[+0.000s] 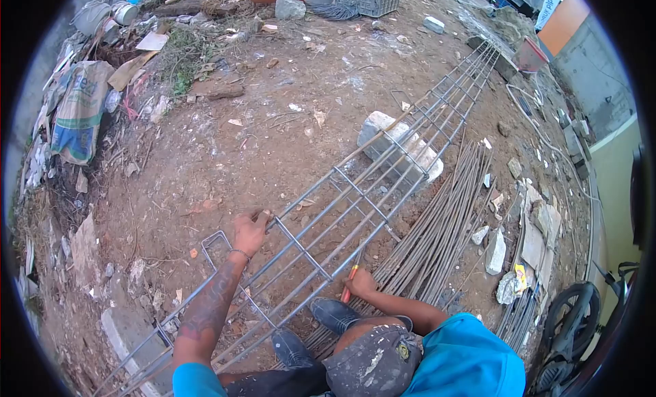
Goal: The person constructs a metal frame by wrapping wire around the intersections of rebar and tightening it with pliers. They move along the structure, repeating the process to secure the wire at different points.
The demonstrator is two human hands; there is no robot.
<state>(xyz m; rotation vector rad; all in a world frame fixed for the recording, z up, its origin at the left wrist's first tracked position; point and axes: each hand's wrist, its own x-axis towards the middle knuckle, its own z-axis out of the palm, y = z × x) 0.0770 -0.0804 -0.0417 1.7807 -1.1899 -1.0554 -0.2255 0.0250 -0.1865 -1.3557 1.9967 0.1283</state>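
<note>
A long rebar cage (329, 223), made of steel bars with square stirrups, runs diagonally from lower left to upper right. My left hand (251, 231) has its fingers bent against the cage's left top bar, at the corner of a stirrup. My right hand (361, 285) is closed round the red and orange handles of pincers (352, 274), which point up beside the cage's right side. Their jaws are hard to make out. One loose-looking stirrup (216, 241) sticks out left of the cage, near my left forearm.
A pale block (400, 145) supports the cage midway, and a concrete slab (130, 335) lies under its near end. Loose rebar (437, 223) lies in a bundle on the right. Rubble and a sack (82, 113) line the left; a motorbike wheel (572, 315) stands at lower right.
</note>
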